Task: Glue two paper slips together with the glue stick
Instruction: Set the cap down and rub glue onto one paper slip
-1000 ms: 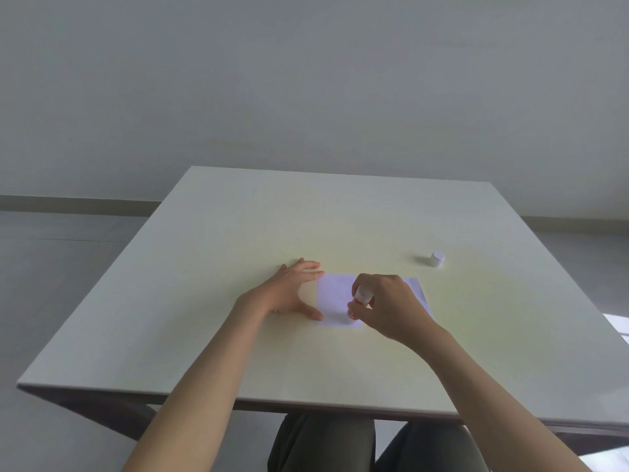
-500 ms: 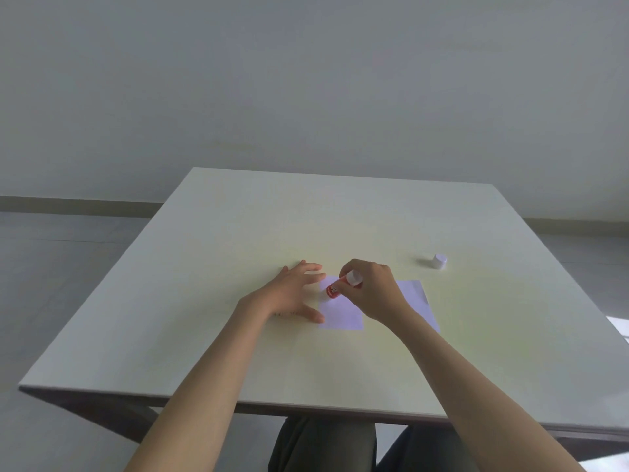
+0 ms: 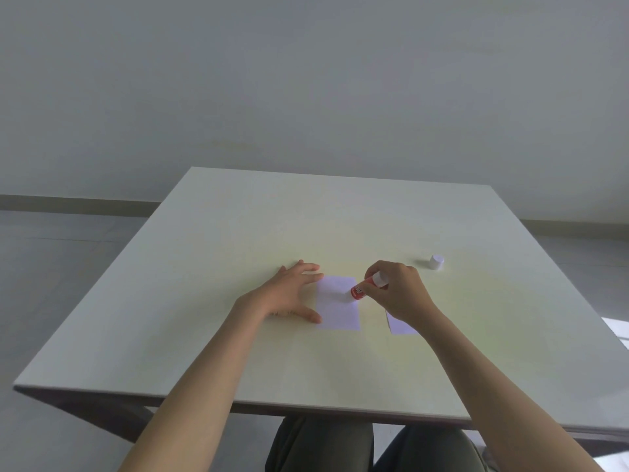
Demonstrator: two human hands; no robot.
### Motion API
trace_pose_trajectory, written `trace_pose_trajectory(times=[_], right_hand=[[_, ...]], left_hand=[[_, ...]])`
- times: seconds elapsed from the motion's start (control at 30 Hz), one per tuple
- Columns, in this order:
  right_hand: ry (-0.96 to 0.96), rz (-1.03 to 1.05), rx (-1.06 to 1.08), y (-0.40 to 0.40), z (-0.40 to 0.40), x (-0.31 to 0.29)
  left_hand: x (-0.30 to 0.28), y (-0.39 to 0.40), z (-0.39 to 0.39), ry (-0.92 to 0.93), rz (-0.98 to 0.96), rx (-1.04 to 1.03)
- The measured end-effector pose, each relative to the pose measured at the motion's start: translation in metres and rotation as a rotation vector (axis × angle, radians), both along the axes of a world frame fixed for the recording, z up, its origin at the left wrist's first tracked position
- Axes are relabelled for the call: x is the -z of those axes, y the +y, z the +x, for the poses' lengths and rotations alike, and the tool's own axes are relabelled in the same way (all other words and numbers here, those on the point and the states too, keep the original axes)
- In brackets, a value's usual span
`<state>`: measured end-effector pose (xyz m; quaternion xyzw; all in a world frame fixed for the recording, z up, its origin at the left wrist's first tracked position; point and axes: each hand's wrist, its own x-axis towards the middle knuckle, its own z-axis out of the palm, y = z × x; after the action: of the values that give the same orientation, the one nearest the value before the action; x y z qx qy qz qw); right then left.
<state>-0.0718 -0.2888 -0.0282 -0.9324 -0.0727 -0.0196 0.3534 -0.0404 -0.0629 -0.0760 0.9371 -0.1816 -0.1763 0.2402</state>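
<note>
Two paper slips (image 3: 337, 306) lie on a pale square table (image 3: 238, 233) before a bare grey wall (image 3: 306, 80). Left hand (image 3: 286, 294) presses flat, fingers spread, at the nearer slip's edge. Right hand (image 3: 398, 294) grips the glue stick (image 3: 366, 286) against that slip; its white cap (image 3: 436, 261) stands well apart.

Person's sitting at a pale table (image 3: 238, 335), both bare arms stretched out over it. Left hand (image 3: 289, 294) lies flat with fingers spread, fingertips and thumb pinning the left edge of a white paper slip (image 3: 337, 308). Right hand (image 3: 396, 291) pinches a red glue stick (image 3: 366, 286), tilted down to the left, its red end on the slip's right edge, roughly halfway along. Second paper slip (image 3: 401, 326) sits just to the right, mostly hidden under the right wrist, so I can't really tell its full shape. The white cap (image 3: 436, 261) stands on its own farther right, well apart from the hands.
</note>
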Motion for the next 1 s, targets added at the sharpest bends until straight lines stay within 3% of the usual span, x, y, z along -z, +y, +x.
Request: trace_pose_trajectory(times=[0.63,1.0], right_hand=[[0.021,0.005,0.030,-0.007,0.002,0.002],[0.147,0.224,0.176,-0.031,0.004,0.007]], left_hand=[[0.002,0.004,-0.004,-0.049,-0.105,-0.066],[-0.002,0.002,-0.007,-0.070,-0.102,-0.065]])
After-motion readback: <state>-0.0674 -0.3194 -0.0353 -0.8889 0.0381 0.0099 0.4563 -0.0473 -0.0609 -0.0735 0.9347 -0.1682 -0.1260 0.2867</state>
